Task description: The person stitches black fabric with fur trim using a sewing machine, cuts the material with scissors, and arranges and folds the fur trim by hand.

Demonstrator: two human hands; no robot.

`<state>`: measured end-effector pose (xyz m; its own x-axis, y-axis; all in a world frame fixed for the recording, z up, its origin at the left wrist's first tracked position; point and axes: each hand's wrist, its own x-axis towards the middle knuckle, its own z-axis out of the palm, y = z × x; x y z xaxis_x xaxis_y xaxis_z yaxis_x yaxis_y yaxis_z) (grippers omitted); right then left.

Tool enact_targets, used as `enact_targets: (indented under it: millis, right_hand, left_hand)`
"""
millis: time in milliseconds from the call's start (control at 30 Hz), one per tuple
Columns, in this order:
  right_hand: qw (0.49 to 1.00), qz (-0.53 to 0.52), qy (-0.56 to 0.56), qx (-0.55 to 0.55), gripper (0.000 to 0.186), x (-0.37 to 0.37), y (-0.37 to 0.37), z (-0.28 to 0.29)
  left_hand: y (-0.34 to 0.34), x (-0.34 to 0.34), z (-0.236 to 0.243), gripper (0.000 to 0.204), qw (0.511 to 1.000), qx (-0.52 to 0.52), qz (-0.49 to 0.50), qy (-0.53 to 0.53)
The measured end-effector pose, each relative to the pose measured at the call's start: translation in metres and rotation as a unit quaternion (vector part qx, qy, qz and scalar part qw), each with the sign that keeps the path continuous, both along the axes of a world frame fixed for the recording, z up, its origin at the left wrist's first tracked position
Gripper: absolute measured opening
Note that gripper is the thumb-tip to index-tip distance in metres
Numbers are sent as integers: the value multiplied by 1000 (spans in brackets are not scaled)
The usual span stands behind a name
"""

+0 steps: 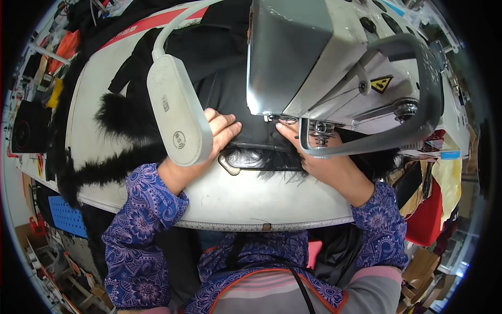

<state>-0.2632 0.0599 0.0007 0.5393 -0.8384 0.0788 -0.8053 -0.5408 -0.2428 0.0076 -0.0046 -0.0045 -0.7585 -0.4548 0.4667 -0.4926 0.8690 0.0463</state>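
Black smooth fabric (253,131) with black fur along its near edge lies under the head of a sewing machine (293,52). My left hand (224,130) rests on it left of the needle area, fingers stretched out flat; a white lamp head (180,112) covers part of that hand. On the other side, my right hand (327,162) lies against the fabric with one finger pointing toward the needle area. The machine's grey guard (366,149) hides some of its fingers. The needle tip itself is too small to make out.
Black fur strips (123,159) spread over the left of the white table (261,201). A ruler strip (314,226) runs along the table's front edge. A blue perforated basket (68,215) stands at lower left, and something red (426,217) hangs at right.
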Motion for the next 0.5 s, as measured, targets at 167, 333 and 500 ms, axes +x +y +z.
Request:
enact_targets:
  millis: [167, 333, 500]
  right_hand:
    - [996, -4, -77, -47, 26, -1, -7, -15]
    - [985, 41, 106, -127, 10, -6, -7, -28]
    - [990, 1, -121, -75, 5, -3, -10, -35]
  left_hand:
    - [-2, 2, 0, 34, 1000, -23, 14, -1]
    - [0, 5, 6, 35, 998, 36, 32, -33]
    - [0, 3, 11, 35, 998, 44, 28, -22]
